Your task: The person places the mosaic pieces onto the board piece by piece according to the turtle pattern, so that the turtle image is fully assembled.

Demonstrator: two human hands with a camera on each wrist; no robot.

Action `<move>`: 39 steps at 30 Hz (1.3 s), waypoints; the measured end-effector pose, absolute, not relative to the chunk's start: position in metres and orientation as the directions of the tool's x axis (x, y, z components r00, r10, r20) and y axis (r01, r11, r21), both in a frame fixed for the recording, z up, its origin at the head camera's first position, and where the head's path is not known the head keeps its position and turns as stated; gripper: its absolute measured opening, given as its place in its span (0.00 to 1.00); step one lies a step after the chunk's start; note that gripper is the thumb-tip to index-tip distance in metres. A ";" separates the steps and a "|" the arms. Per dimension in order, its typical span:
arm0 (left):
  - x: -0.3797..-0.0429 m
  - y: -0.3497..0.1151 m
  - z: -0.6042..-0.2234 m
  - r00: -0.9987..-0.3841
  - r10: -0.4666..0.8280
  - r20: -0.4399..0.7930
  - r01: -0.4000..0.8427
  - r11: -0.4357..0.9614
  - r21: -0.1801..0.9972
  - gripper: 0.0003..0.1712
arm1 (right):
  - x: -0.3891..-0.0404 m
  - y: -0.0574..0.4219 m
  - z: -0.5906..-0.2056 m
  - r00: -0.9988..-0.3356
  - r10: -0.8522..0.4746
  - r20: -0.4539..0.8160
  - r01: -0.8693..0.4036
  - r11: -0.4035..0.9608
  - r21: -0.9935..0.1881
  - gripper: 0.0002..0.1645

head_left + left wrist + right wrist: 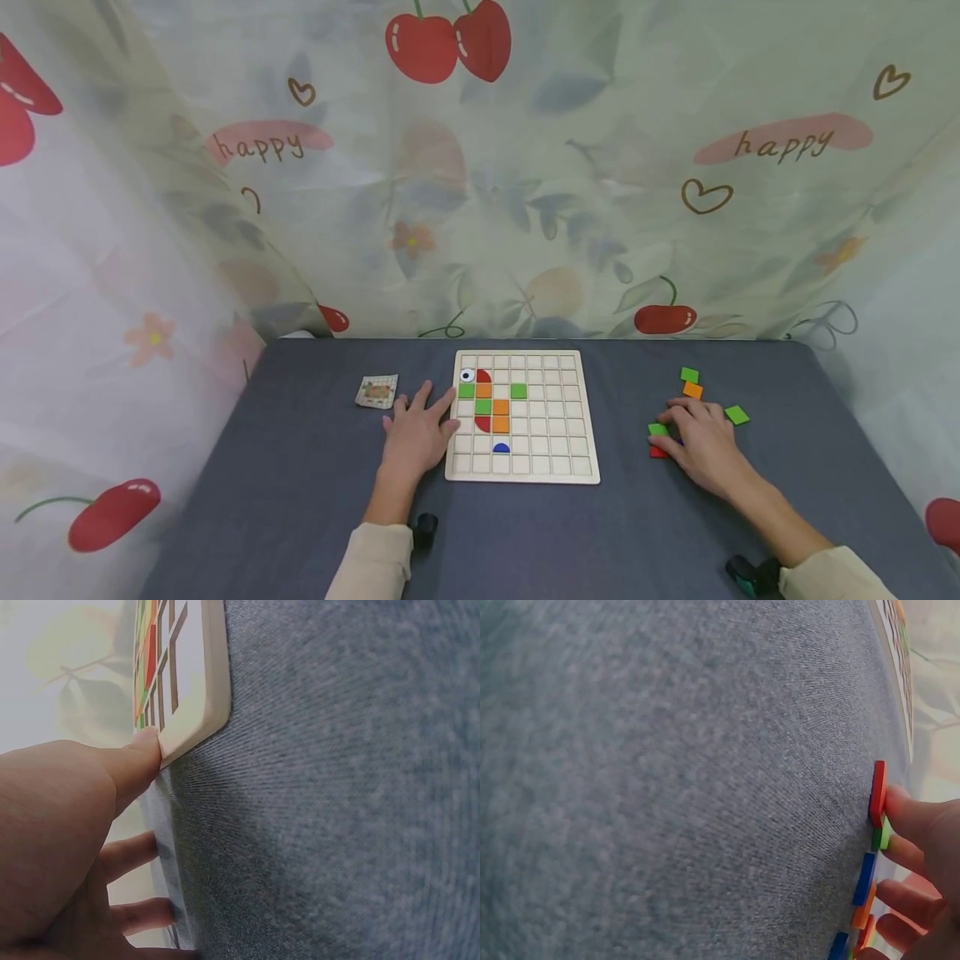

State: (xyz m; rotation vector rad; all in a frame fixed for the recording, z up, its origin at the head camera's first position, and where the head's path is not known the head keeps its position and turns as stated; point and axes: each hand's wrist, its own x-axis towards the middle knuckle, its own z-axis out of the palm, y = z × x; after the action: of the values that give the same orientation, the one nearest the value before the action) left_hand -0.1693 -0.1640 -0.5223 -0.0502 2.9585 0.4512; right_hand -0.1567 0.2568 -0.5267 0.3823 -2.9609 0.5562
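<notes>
A pale wooden grid board lies before me with several tiles in its cells: a white eye tile, green, orange and red ones, and a blue half-round piece. My left hand rests at the board's left edge, fingers spread, the thumb touching the rim. Over a loose group of tiles to the right lies my right hand, fingers loosely bent. Its thumb touches a red tile, beside a green tile. Blue and orange tiles lie under the other fingers, partly hidden.
A small picture card lies left of the board. Beyond my right hand are a green tile, an orange tile and another green tile. Grey cloth covers the table, with a printed curtain behind it.
</notes>
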 end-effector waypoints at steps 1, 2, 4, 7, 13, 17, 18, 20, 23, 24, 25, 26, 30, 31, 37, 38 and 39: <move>-0.169 -0.164 -0.522 -0.989 -0.011 -0.150 -0.056 0.954 0.294 0.33 | -0.157 0.256 -0.527 -0.965 -0.221 0.145 -0.259 0.900 -0.351 0.19; -0.169 -0.164 -0.522 -0.989 -0.012 -0.150 -0.056 0.954 0.295 0.33 | -0.157 0.256 -0.527 -0.965 -0.220 0.146 -0.259 0.898 -0.356 0.19; -0.168 -0.165 -0.522 -0.988 -0.015 -0.153 -0.060 0.953 0.297 0.33 | -0.158 0.255 -0.527 -0.963 -0.221 0.153 -0.263 0.893 -0.365 0.17; -0.168 -0.166 -0.522 -0.987 -0.018 -0.158 -0.065 0.952 0.298 0.33 | -0.159 0.253 -0.527 -0.949 -0.243 0.201 -0.304 0.878 -0.370 0.14; -0.168 -0.168 -0.522 -0.987 -0.019 -0.162 -0.067 0.954 0.294 0.33 | -0.165 0.241 -0.526 -0.903 -0.319 0.289 -0.415 0.820 -0.394 0.17; -0.168 -0.167 -0.523 -0.985 -0.025 -0.173 -0.076 0.953 0.294 0.33 | -0.167 0.230 -0.522 -0.924 -0.309 0.224 -0.380 0.799 -0.466 0.14; -0.168 -0.166 -0.523 -0.985 -0.025 -0.172 -0.076 0.952 0.295 0.33 | -0.168 0.228 -0.522 -0.929 -0.306 0.210 -0.370 0.797 -0.477 0.13; -0.168 -0.166 -0.523 -0.987 -0.022 -0.162 -0.070 0.951 0.302 0.33 | -0.170 0.223 -0.521 -0.933 -0.304 0.193 -0.361 0.787 -0.501 0.11; -0.168 -0.164 -0.524 -0.989 -0.013 -0.149 -0.060 0.948 0.312 0.33 | -0.172 0.216 -0.521 -0.927 -0.316 0.200 -0.374 0.783 -0.497 0.09; -0.168 -0.163 -0.524 -0.989 -0.010 -0.144 -0.056 0.947 0.316 0.33 | -0.172 0.214 -0.521 -0.926 -0.315 0.205 -0.376 0.785 -0.493 0.09; -0.168 -0.163 -0.524 -0.990 -0.009 -0.144 -0.054 0.946 0.319 0.33 | -0.173 0.212 -0.521 -0.928 -0.313 0.204 -0.373 0.785 -0.494 0.10; -0.168 -0.162 -0.523 -0.990 -0.007 -0.143 -0.053 0.946 0.319 0.33 | -0.173 0.210 -0.522 -0.930 -0.310 0.200 -0.368 0.788 -0.494 0.12; -0.167 -0.162 -0.522 -0.990 -0.012 -0.140 -0.055 0.948 0.313 0.33 | -0.175 0.201 -0.522 -0.943 -0.296 0.152 -0.331 0.790 -0.516 0.19; -0.167 -0.162 -0.521 -0.990 -0.013 -0.138 -0.056 0.948 0.312 0.33 | -0.175 0.198 -0.522 -0.946 -0.294 0.139 -0.322 0.787 -0.526 0.20; -0.167 -0.163 -0.522 -0.990 -0.012 -0.137 -0.055 0.948 0.313 0.33 | -0.179 0.182 -0.523 -0.945 -0.296 0.136 -0.320 0.768 -0.555 0.20; -0.167 -0.164 -0.522 -0.991 -0.012 -0.137 -0.055 0.949 0.311 0.33 | -0.180 0.179 -0.523 -0.943 -0.299 0.146 -0.329 0.763 -0.557 0.19; -0.167 -0.164 -0.522 -0.990 -0.014 -0.137 -0.056 0.949 0.309 0.33 | -0.181 0.176 -0.524 -0.940 -0.303 0.156 -0.337 0.758 -0.558 0.19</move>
State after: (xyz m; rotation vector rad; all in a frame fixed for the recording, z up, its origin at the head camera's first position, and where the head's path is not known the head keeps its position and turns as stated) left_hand -0.1671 -0.1641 -0.5218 -0.0532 2.9696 0.4764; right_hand -0.1807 0.1757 -0.5237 0.5269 -2.8924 0.9343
